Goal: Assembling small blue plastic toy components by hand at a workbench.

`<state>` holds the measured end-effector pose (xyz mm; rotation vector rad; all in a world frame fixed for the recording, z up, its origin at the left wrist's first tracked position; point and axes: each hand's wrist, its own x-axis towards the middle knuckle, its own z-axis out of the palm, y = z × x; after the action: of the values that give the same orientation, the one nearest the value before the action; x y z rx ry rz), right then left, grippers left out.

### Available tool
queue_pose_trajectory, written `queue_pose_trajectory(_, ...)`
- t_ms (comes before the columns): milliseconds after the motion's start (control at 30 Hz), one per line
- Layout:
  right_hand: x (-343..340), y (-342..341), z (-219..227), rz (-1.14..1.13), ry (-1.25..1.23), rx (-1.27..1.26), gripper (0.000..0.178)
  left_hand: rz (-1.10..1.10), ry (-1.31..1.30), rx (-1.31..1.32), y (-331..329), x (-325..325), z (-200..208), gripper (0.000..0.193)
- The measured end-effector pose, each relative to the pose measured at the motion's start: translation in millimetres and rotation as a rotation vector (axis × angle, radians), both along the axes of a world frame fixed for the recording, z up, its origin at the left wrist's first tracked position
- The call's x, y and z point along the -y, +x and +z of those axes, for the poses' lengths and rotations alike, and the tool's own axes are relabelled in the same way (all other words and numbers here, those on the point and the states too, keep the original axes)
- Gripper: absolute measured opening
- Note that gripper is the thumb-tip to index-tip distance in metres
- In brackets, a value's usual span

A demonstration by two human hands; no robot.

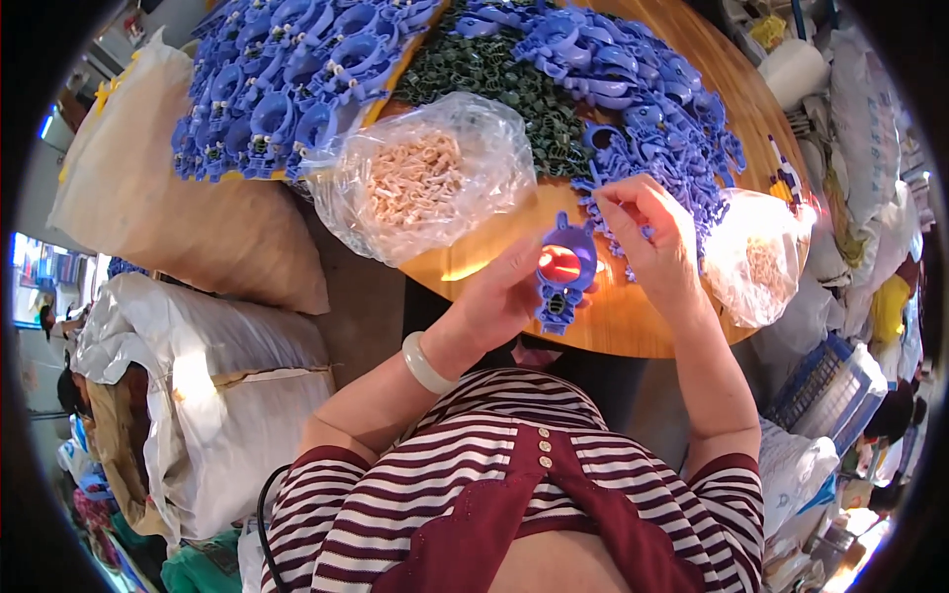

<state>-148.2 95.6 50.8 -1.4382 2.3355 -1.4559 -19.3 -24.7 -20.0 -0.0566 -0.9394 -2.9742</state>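
My left hand (504, 301) grips a purple-blue plastic toy part (583, 255) with a large round opening and a dark green piece set in its lower end. It is held above the wooden table's near edge. My right hand (652, 237) is closed in a pinch just to the right, at the edge of a heap of small purple plastic parts (662, 148). A small purple plastic part (647, 232) shows against its fingers; the fingertips' exact hold is hard to make out. Left of the hands lies a clear plastic bag (494, 148) with many small peach-coloured pieces (415, 178).
A tray of rowed purple toy parts (287, 84) stands at the far left, beside dark green pieces (494, 74). Another clear bag (756, 252) and pens (786, 178) lie on the round wooden table (633, 321) at right. Large sacks (217, 232) crowd the left.
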Motion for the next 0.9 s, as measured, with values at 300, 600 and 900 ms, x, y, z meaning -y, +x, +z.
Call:
queue_pose_trajectory(300, 103, -11, -1, 0.396, 0.097, -0.190, 0.013, -0.101, 0.013, 0.000, 24, 8, 4, 0.072)
queue_pose_trajectory(600, 158, -15, -30, 0.469, 0.522, -0.511, 0.016, -0.059, 0.032, 0.024, 46, 20, 2, 0.078)
queue_pose_trajectory(900, 115, -18, -14, 0.510, 0.063, 0.592, 0.019, -0.135, 0.196, 0.027, 40, 19, -5, 0.064)
